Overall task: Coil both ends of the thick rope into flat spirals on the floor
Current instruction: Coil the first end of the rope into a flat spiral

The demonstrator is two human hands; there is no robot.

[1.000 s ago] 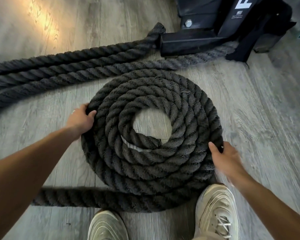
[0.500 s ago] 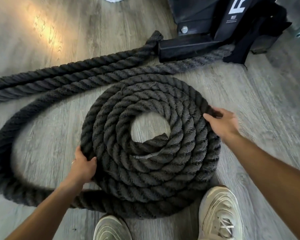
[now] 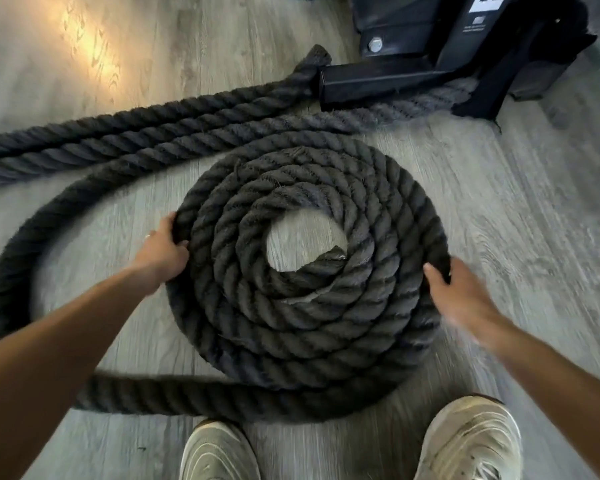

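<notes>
Dark, thick rope (image 3: 309, 306) lies on the wood floor (image 3: 516, 220) as a flat spiral of several turns. The left hand (image 3: 163, 247) curls around its outer turn; the right hand (image 3: 461, 296), blurred, presses that turn's far edge, fingers part open. Uneven turning could ride turns over each other or snag the slack loop (image 3: 11, 271). The black frame (image 3: 465, 50) bears a cropped white letter; its small label is unreadable.

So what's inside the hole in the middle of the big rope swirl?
Just bare wooden floor shows inside the spiral, plus the rope's end poking in at the lower edge. Whatever lies beneath the rope rings themselves is covered, so that can't be seen.
</notes>
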